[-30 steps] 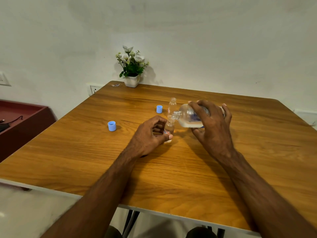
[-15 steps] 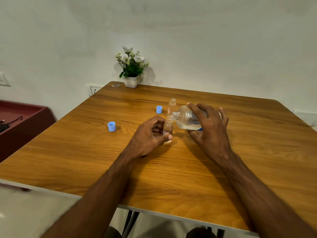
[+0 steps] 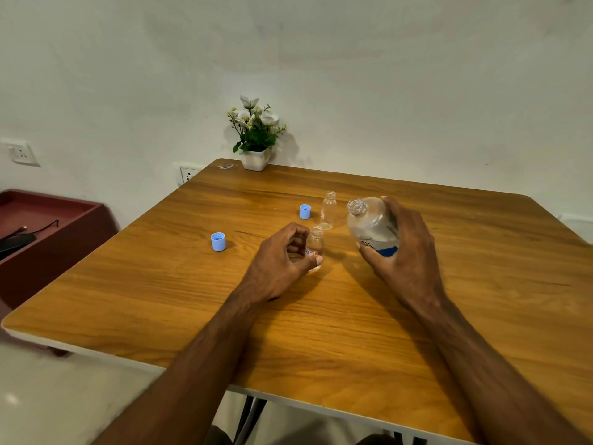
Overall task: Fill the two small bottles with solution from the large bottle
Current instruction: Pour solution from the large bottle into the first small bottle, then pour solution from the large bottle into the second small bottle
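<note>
My right hand (image 3: 406,252) grips the large clear bottle (image 3: 369,224), uncapped, tilted with its mouth up and to the left, clear liquid low inside it. Its mouth is apart from both small bottles. My left hand (image 3: 279,263) holds the near small bottle (image 3: 315,247) upright on the wooden table (image 3: 321,332), fingers around its left side. The second small bottle (image 3: 328,209) stands open just behind it, untouched. Two light blue caps lie on the table: one (image 3: 218,241) to the left, another (image 3: 305,211) beside the far small bottle.
A white pot of flowers (image 3: 255,136) stands at the table's far edge by the wall. A dark red cabinet (image 3: 48,229) with a black cable sits left of the table. Wall sockets are on the left.
My right hand has lifted the large bottle's neck away from the near small bottle and tipped it back toward upright. My left hand has stayed on the small bottle.
</note>
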